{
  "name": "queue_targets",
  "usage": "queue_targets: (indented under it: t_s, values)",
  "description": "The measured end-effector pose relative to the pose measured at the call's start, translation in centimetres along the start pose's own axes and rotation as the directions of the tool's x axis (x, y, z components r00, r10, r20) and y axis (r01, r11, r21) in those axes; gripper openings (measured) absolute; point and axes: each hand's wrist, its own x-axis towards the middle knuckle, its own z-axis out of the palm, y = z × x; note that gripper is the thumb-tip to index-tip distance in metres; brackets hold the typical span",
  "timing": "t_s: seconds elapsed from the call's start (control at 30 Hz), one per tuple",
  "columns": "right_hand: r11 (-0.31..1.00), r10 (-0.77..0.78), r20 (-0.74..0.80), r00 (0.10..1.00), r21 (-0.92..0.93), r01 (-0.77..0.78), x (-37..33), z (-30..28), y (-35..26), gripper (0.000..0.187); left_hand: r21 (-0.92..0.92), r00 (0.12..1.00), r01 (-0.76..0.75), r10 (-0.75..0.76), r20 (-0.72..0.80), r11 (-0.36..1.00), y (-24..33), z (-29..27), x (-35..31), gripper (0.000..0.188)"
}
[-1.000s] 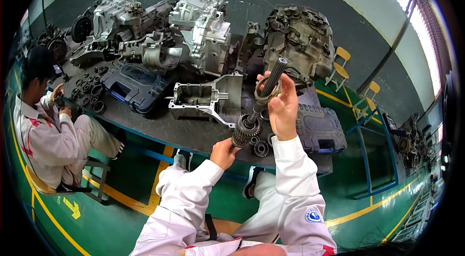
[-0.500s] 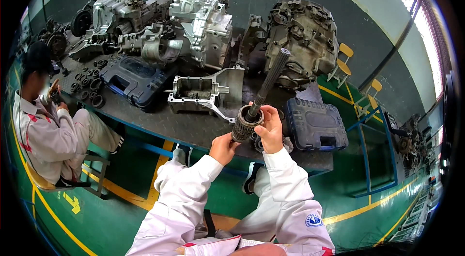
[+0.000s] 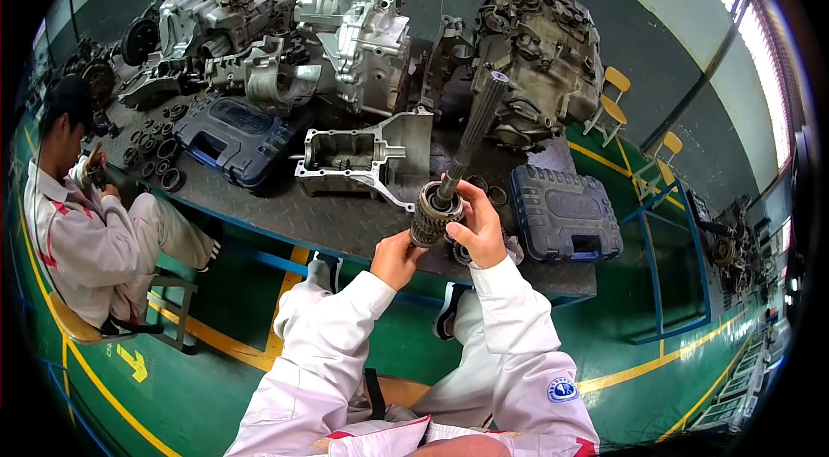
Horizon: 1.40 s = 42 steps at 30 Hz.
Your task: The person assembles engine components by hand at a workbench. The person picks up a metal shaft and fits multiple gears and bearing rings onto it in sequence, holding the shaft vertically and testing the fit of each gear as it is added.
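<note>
Head view: my left hand (image 3: 395,260) and right hand (image 3: 484,228) clasp the gears (image 3: 428,222) already on the shaft (image 3: 475,130); a loose gear (image 3: 460,256) remains off, near the table's (image 3: 345,228) front edge.

Yel. arrow (image 3: 133,363), flr. (image 3: 186,405); badge (image 3: 563,389), R slv. (image 3: 518,319)

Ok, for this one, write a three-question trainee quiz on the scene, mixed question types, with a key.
1. True or false: the left hand and right hand are both on the splined shaft.
2. Where do they grip it? A) around its gear cluster; B) at its bare far tip.
3. How many dark plastic cases lie on the bench?

Key: 1. True. 2. A. 3. Two, one on either side of the open metal housing.
</note>
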Motion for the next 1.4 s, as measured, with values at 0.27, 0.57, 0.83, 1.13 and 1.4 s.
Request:
queue_targets:
  t_s: [0.27, 0.57, 0.83, 1.13, 1.4]
  values:
    - [0.997, 0.012, 0.014, 1.0, -0.071, -0.011, 0.7, 0.3, -1.5, 0.067, 0.006, 1.0, -0.018, 0.018, -0.005, 1.0, 0.0, 0.1, 0.0, 0.023]
    - [0.924, -0.078, 0.027, 0.997, -0.374, 0.082, 1.1, -0.3, -3.4, 0.071, 0.005, 0.999, -0.053, 0.053, -0.012, 0.999, -0.7, 0.4, 0.0, 0.025]
    - [0.79, -0.086, 0.101, 0.991, -0.599, 0.129, 2.0, -0.5, -5.2, 0.076, 0.014, 0.999, -0.046, 0.046, -0.014, 0.999, -0.5, 0.2, -0.2, 0.023]
    - [0.944, -0.001, 0.018, 1.0, -0.331, 0.007, 0.5, -0.2, -2.9, 0.072, 0.009, 0.999, -0.025, 0.025, -0.019, 1.0, -0.1, 0.4, 0.1, 0.023]
    - [0.977, 0.073, -0.04, 0.997, -0.199, -0.079, -0.4, -0.3, -1.7, 0.077, 0.011, 0.997, -0.068, 0.069, -0.04, 0.998, -0.8, 0.6, 0.2, 0.022]
